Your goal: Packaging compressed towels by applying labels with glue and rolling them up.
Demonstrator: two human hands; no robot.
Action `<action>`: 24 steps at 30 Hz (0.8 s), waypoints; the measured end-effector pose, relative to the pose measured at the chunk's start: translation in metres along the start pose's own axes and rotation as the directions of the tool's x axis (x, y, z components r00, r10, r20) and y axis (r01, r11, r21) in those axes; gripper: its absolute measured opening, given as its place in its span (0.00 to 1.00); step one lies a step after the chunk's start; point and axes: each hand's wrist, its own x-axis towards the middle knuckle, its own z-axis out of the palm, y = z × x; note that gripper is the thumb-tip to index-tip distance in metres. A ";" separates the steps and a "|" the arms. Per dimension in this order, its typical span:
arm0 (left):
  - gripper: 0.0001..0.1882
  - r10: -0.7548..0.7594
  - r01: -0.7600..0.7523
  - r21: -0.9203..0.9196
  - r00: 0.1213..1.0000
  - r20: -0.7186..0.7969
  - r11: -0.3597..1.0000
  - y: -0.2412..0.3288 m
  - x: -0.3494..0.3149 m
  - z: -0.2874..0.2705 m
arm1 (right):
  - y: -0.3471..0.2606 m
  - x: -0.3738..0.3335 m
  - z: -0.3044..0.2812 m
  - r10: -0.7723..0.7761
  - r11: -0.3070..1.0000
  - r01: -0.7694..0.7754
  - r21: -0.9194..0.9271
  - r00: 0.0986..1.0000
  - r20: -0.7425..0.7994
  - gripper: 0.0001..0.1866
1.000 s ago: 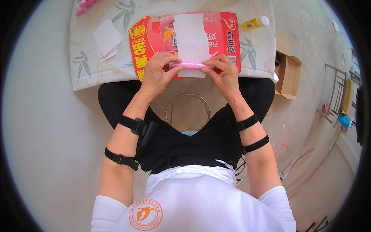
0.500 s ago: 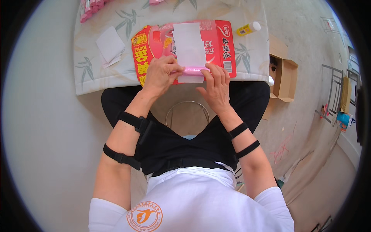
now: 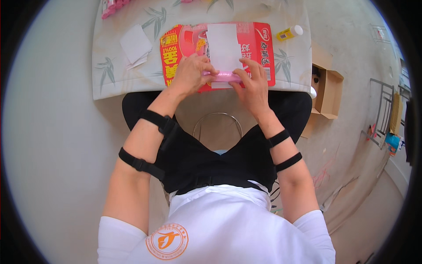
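A thin pink stick [image 3: 223,76] lies across the near end of a white paper sheet [image 3: 223,46], on a flattened red carton [image 3: 259,48] spread over the table. My left hand [image 3: 191,72] pinches the stick's left end and presses it onto the paper. The fingers of my right hand [image 3: 250,83] hold its right end together with the paper's lower edge. Both hands sit side by side at the table's near edge.
The table [image 3: 110,70] has a pale cloth with a leaf pattern. A small stack of white paper slips [image 3: 135,44] lies at left, pink sticks [image 3: 112,5] at the far left corner, a yellow glue bottle [image 3: 289,32] at right. An open cardboard box [image 3: 327,92] stands on the floor at right.
The view has shifted so the table sits lower in the picture. My hands stayed on the pink stick at the paper's near end, fingers shifting slightly.
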 end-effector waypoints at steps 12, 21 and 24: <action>0.10 -0.223 0.243 -0.233 0.969 0.107 0.942 -0.003 0.000 0.006 | 0.014 -0.006 0.026 0.214 0.954 -0.186 0.234 0.972 -0.099 0.07; 0.12 -0.231 0.231 -0.099 0.973 0.005 0.968 0.008 0.002 0.009 | 0.014 -0.010 0.024 0.275 0.942 -0.236 0.238 0.951 -0.145 0.13; 0.12 -0.290 0.292 -0.080 0.956 0.041 0.953 0.008 0.001 0.006 | -0.007 -0.009 -0.018 0.718 0.516 -0.529 0.674 0.696 -0.004 0.19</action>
